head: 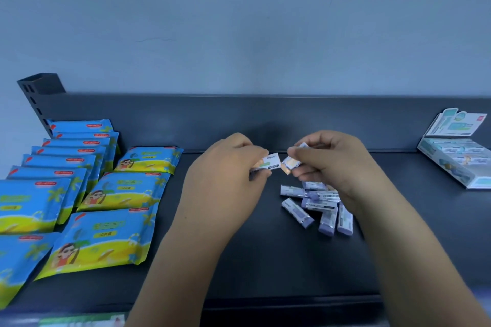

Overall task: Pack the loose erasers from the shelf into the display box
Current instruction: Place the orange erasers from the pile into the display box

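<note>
Both hands are held over the middle of the dark shelf, fingers curled.
- The left hand pinches a white-sleeved eraser between thumb and fingers, with the sleeve end sticking out to the right.
- The right hand pinches an orange wrapped eraser at its fingertips.
- The two erasers come close end to end at centre frame. Cannot tell whether they touch.

The pile of loose erasers, with purple ends, lies on the shelf just below the right hand. Its right side is partly hidden by the wrist.

The display box sits at the right edge of the frame and is cropped there. Its lid is up, it stands near the back lip, and it is well apart from the pile, with bare shelf between them.

Blue-and-yellow packs fill the left side, the nearest one close to the left forearm. Bare dark surface runs from the pile down to the shelf's front edge in the lower frame.
</note>
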`<state>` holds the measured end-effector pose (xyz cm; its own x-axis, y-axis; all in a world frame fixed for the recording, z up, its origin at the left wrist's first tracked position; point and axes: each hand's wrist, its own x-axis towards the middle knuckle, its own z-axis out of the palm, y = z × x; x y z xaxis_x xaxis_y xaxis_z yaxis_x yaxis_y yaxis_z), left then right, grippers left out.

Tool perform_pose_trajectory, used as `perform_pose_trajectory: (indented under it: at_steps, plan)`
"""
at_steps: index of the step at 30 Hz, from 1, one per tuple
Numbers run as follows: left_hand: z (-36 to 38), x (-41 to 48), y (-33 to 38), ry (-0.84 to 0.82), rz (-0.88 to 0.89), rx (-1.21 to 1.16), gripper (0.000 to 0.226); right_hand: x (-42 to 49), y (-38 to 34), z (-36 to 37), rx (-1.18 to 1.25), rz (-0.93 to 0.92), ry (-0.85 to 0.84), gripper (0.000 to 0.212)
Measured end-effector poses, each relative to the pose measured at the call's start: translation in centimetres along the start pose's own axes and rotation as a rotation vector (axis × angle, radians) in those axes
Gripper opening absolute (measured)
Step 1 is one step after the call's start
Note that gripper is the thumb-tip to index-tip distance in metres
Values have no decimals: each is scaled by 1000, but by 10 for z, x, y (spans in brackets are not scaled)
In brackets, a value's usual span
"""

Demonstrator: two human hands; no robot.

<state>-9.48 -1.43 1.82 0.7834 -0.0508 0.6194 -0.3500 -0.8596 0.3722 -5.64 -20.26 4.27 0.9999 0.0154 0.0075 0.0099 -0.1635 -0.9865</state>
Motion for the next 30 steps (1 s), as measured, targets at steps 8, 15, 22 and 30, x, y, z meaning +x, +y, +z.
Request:
perform_pose_trajectory:
  at_steps: [8, 15, 22, 30]
  plan:
    - [7, 5, 31, -42, -9, -109, 16, -7, 18, -36, 269, 39, 71, 19]
    - [31, 14, 69, -129, -33, -77, 15, -15, 33, -80, 2, -40, 0, 30]
    - [74, 32, 135, -170, -62, -132, 14, -12, 43, -165, -184, -198, 14, 26]
    - [121, 32, 204, -186, -103, -268, 17, -5, 61, -260, -211, -209, 48, 28]
